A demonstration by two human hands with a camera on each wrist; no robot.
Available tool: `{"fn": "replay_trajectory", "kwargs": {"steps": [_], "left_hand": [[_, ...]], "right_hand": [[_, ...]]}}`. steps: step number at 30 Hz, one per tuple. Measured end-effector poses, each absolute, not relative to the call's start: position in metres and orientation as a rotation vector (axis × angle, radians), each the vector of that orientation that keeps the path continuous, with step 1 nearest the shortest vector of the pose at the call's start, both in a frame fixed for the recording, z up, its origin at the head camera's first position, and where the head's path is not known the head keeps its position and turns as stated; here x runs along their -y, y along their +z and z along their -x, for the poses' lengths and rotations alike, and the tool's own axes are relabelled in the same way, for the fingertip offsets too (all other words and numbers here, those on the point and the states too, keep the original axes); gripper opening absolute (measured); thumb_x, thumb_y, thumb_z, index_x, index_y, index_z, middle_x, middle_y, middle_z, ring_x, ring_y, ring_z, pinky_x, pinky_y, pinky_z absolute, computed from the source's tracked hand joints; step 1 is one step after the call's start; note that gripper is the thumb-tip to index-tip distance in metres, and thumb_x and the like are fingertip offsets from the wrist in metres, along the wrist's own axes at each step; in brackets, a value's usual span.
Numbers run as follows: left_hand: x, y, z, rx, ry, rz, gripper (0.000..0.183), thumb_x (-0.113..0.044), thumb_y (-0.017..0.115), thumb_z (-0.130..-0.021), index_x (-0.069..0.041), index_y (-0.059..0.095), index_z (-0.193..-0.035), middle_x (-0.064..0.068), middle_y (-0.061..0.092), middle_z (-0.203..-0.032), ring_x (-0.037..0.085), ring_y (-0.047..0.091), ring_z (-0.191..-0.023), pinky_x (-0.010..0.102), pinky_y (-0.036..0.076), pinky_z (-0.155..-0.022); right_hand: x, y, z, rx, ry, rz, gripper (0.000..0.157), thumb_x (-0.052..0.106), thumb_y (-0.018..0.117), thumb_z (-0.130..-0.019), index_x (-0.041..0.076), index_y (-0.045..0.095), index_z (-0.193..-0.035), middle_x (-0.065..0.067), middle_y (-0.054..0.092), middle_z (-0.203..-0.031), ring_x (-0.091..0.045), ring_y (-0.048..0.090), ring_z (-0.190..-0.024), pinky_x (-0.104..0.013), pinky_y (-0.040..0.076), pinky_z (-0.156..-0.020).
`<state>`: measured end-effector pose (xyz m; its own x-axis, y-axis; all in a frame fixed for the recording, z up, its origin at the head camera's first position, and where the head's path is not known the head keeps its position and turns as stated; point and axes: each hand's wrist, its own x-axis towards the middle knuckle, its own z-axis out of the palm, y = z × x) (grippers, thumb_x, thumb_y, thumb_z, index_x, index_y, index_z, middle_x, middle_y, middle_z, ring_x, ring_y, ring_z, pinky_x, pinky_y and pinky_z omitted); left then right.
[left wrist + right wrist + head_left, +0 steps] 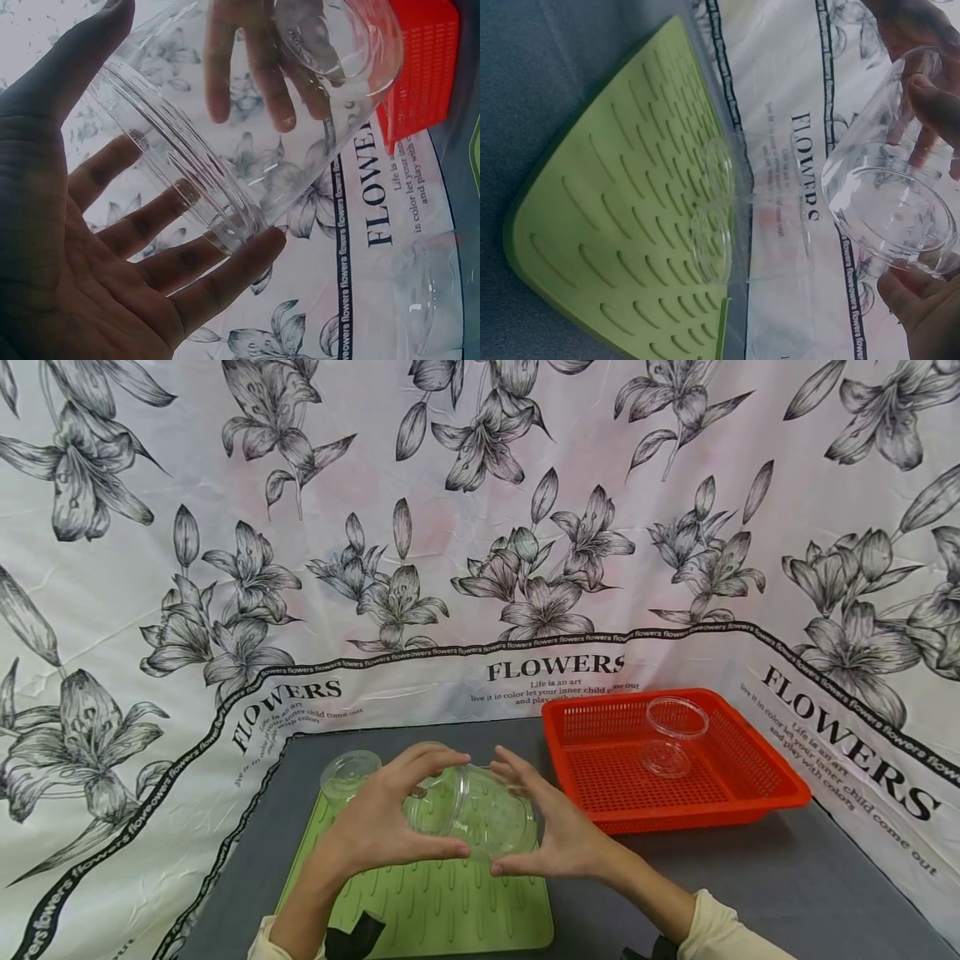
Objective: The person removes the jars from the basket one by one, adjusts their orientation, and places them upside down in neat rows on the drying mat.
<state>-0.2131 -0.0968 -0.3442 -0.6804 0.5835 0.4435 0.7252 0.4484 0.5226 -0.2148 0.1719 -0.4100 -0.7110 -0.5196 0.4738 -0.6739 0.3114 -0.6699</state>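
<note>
A clear plastic jar is held up on its side above the green mat, between both hands. My left hand grips the end with the ridged rim, thumb on one side and fingers spread around the other. At the opposite end, my right hand holds the jar near its round base, thumb below and fingers above in the head view. More clear jars stand upright at the back of the mat; in the head view, one jar is visible beside the left hand.
At the right sits a red perforated basket with another clear jar upright inside. A grey cloth covers the table under the mat and basket. White flower-printed fabric hangs behind and along both sides.
</note>
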Motion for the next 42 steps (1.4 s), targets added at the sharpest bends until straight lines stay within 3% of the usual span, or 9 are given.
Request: {"fn": "replay_trajectory", "kwargs": {"steps": [14,20,25,27,31,33,38,40,42], "left_hand": [[0.104,-0.359,0.220,2.360,-1.276,1.100,0.089,-0.032,0.095,-0.070,-0.032,0.050,-0.147,-0.004,0.053,-0.146,0.024,0.059,-0.123,0.040,0.061,-0.091],[0.107,-0.363,0.221,2.272,-1.418,1.070,0.091,-0.017,0.095,-0.069,-0.025,0.050,-0.147,0.004,0.052,-0.148,0.027,0.057,-0.128,0.042,0.061,-0.093],[0.109,-0.368,0.221,2.221,-1.496,1.055,0.091,-0.011,0.094,-0.069,-0.021,0.050,-0.148,0.008,0.050,-0.149,0.020,0.055,-0.132,0.037,0.059,-0.096],[0.110,-0.372,0.222,2.194,-1.513,1.051,0.090,-0.009,0.093,-0.070,-0.018,0.050,-0.148,0.008,0.050,-0.149,0.018,0.055,-0.132,0.035,0.059,-0.096],[0.110,-0.378,0.223,2.092,-1.609,1.076,0.090,-0.002,0.091,-0.070,-0.009,0.048,-0.149,0.011,0.050,-0.151,0.018,0.058,-0.132,0.036,0.059,-0.097],[0.110,-0.381,0.224,2.031,-1.678,1.109,0.090,0.001,0.090,-0.071,-0.004,0.045,-0.149,0.014,0.049,-0.151,0.022,0.060,-0.131,0.040,0.059,-0.098],[0.109,-0.389,0.225,1.921,-1.820,1.180,0.084,-0.009,0.087,-0.081,0.001,0.040,-0.150,0.018,0.045,-0.155,0.023,0.061,-0.130,0.047,0.058,-0.098],[0.109,-0.392,0.226,1.905,-1.848,1.191,0.082,-0.014,0.085,-0.084,0.002,0.039,-0.150,0.017,0.045,-0.155,0.025,0.061,-0.131,0.047,0.058,-0.098],[0.108,-0.394,0.226,1.893,-1.863,1.197,0.082,-0.016,0.084,-0.085,0.002,0.039,-0.150,0.019,0.045,-0.154,0.027,0.061,-0.131,0.048,0.058,-0.098]], "right_hand": [[-0.176,-0.419,0.217,2.361,1.538,-1.034,0.129,0.029,0.095,-0.069,0.028,0.009,-0.165,-0.010,0.030,-0.166,-0.040,0.041,-0.146,-0.071,0.038,-0.110],[-0.178,-0.421,0.216,2.353,1.600,-0.984,0.130,0.027,0.095,-0.069,0.030,0.007,-0.165,-0.008,0.018,-0.171,-0.045,0.026,-0.153,-0.072,0.033,-0.114],[-0.179,-0.421,0.216,2.334,1.648,-0.962,0.128,0.028,0.094,-0.071,0.031,0.006,-0.165,-0.010,0.017,-0.171,-0.048,0.023,-0.153,-0.072,0.033,-0.113],[-0.180,-0.421,0.216,2.333,1.668,-0.953,0.128,0.027,0.094,-0.072,0.032,0.007,-0.164,-0.011,0.019,-0.171,-0.046,0.026,-0.153,-0.067,0.037,-0.114],[-0.179,-0.420,0.216,2.278,1.759,-1.012,0.127,0.022,0.093,-0.073,0.028,0.005,-0.165,-0.014,0.027,-0.167,-0.039,0.040,-0.148,-0.043,0.044,-0.115],[-0.178,-0.420,0.216,2.247,1.821,-1.047,0.126,0.023,0.092,-0.075,0.026,0.003,-0.165,-0.015,0.030,-0.165,-0.038,0.044,-0.146,-0.041,0.044,-0.115],[-0.176,-0.418,0.216,2.191,1.949,-1.102,0.121,0.034,0.086,-0.082,0.025,-0.001,-0.165,-0.018,0.023,-0.168,-0.047,0.033,-0.149,-0.069,0.034,-0.116],[-0.175,-0.417,0.217,2.159,1.997,-1.124,0.118,0.034,0.085,-0.084,0.024,-0.002,-0.165,-0.019,0.018,-0.169,-0.049,0.030,-0.150,-0.065,0.034,-0.118],[-0.174,-0.417,0.217,2.119,2.041,-1.153,0.118,0.032,0.084,-0.085,0.023,-0.002,-0.165,-0.019,0.016,-0.170,-0.051,0.028,-0.150,-0.051,0.037,-0.122]]}}
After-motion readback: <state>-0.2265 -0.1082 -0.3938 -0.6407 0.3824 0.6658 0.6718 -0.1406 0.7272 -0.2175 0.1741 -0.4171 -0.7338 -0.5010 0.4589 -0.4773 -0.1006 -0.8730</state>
